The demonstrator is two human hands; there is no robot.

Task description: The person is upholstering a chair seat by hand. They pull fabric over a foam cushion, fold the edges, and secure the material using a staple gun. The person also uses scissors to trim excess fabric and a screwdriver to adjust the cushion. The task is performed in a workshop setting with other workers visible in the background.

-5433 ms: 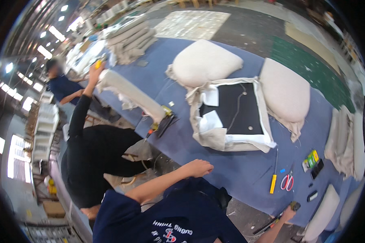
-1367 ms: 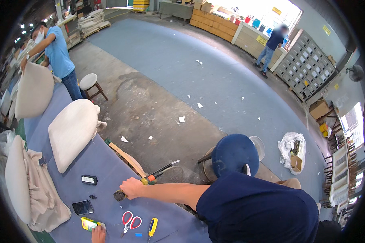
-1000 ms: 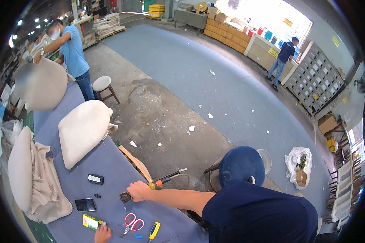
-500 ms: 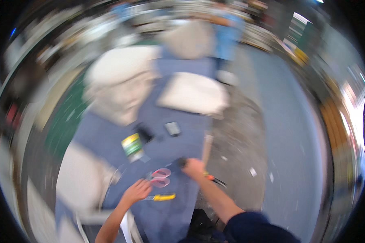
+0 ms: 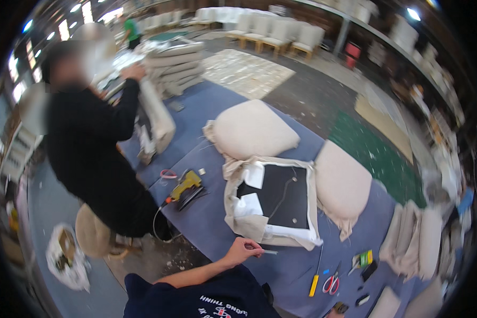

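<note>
My left hand point(image 5: 244, 250) is closed, pinching a short, thin pale strip point(image 5: 270, 252) at the table's near edge. Just beyond it an upholstered chair seat point(image 5: 315, 212) lies upside down, with beige fabric folded round a black underside and white pieces on it. At the bottom edge only a bit of my right hand point(image 5: 331, 314) shows, with a small dark and tan object point(image 5: 341, 307) at its fingers. Close to that hand lie red-handled scissors point(image 5: 332, 285) and a yellow-handled tool point(image 5: 314, 286). A yellow staple gun point(image 5: 188, 184) with a hose lies left of the seat.
Padded beige cushions point(image 5: 257, 130) lie beyond and right of the seat. A green-yellow packet point(image 5: 362, 259) and a black box point(image 5: 369, 271) are at the right. A co-worker in black point(image 5: 90, 138) stands at the left by a cushion stack point(image 5: 175, 63). A round stool point(image 5: 93, 230) is nearby.
The view has swung round, bringing the upturned seat, staple gun and co-worker into sight. The scissors, packet and yellow-handled tool now appear at lower right. My left hand now holds a pale strip.
</note>
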